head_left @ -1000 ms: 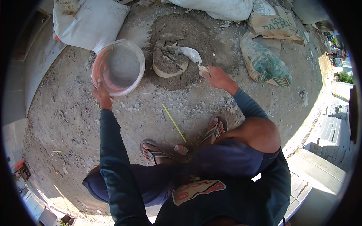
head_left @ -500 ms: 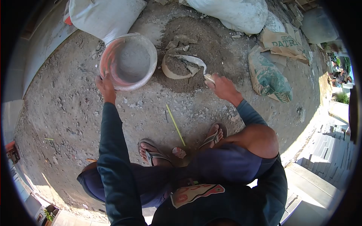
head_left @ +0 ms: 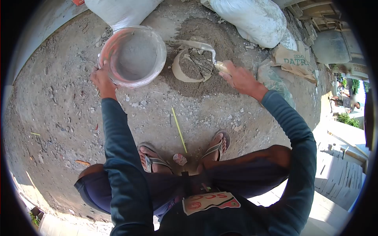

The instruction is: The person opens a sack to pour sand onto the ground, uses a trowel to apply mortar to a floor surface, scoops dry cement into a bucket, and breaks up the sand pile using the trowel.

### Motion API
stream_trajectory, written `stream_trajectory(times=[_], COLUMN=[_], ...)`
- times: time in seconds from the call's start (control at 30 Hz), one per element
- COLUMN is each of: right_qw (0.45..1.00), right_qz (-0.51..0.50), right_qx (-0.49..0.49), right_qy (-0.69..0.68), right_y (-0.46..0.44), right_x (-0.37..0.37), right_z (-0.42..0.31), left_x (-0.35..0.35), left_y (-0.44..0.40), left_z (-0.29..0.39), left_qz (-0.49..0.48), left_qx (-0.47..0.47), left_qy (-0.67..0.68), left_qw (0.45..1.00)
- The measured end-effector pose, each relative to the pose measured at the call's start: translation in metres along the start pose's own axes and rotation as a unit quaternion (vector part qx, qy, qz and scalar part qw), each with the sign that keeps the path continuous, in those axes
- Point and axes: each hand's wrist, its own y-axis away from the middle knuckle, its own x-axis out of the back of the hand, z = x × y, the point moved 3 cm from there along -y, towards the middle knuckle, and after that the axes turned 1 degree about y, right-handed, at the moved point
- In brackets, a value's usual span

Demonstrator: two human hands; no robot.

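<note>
My left hand (head_left: pixel 103 80) grips the near-left rim of a round bucket (head_left: pixel 160 59), reddish inside with a pale, crusted rim. Grey, smooth-looking material (head_left: pixel 136 57) lies in the bucket. In my right hand (head_left: pixel 244 80) is a trowel (head_left: pixel 201 46), held by its light handle. Its blade points left towards the bucket, over the far side of a pale, round-edged container (head_left: pixel 182 74). Grey-brown sand (head_left: pixel 193 67) fills that container, which sits in a larger sand heap (head_left: pixel 220 39). Whether the blade carries anything is hard to make out.
White sacks (head_left: pixel 252 21) lie beyond the sand heap, with another sack (head_left: pixel 122 11) behind the bucket. Torn paper bags (head_left: pixel 291 59) are on the right. A yellow strip (head_left: pixel 179 129) lies on the gravelly ground before my feet. A person (head_left: pixel 348 103) is far off right.
The trowel has come up from inside the pale container and swung so its blade points towards the bucket. My left hand stays on the bucket, and the view has shifted slightly.
</note>
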Motion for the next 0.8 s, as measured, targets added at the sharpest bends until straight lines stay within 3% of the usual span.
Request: stream_trajectory(times=[0.03,0.1,0.2,0.27,0.33,0.37,0.47,0.53,0.57,0.63,0.73,0.8], right_qw=[0.994,0.996,0.998,0.998,0.921,0.923,0.926,0.999,0.999,0.995,0.987,0.985], right_qz=[-0.081,-0.054,-0.027,-0.051,-0.267,-0.264,-0.237,-0.039,-0.039,0.096,0.105,0.103], right_qx=[-0.027,-0.046,-0.044,-0.026,-0.227,-0.226,-0.257,-0.027,-0.029,-0.004,-0.083,-0.122], right_qy=[0.072,0.047,0.021,-0.029,-0.17,-0.168,-0.142,-0.026,-0.024,0.037,0.093,0.059], right_y=[-0.008,-0.024,-0.033,-0.051,-0.056,-0.057,-0.025,-0.003,0.007,0.021,0.017,-0.001], right_x=[-0.04,-0.085,-0.074,-0.041,-0.004,0.011,0.027,0.04,0.045,0.067,0.071,0.038], right_z=[0.02,0.03,0.016,0.01,-0.003,-0.012,-0.02,-0.021,-0.024,-0.037,-0.033,-0.015], left_x=[-0.002,-0.009,-0.006,-0.012,-0.013,-0.012,-0.008,-0.009,-0.01,-0.013,-0.015,-0.011], left_y=[0.005,-0.002,0.009,0.007,0.009,0.01,0.011,0.013,0.013,0.015,0.009,0.004], left_z=[0.001,0.003,-0.007,0.0,0.004,0.005,0.004,0.004,0.005,0.009,0.005,0.0], left_qz=[0.016,0.027,0.04,0.046,0.049,0.054,0.036,0.042,0.045,0.047,0.047,0.043], left_qx=[-0.014,-0.034,-0.051,-0.038,-0.052,-0.06,-0.038,-0.023,-0.013,-0.006,0.0,0.0], left_qy=[0.017,0.04,0.01,0.078,0.058,0.035,0.003,0.018,0.03,0.029,0.045,0.062], left_qw=[1.0,0.998,0.998,0.995,0.996,0.996,0.999,0.999,0.998,0.998,0.998,0.997])
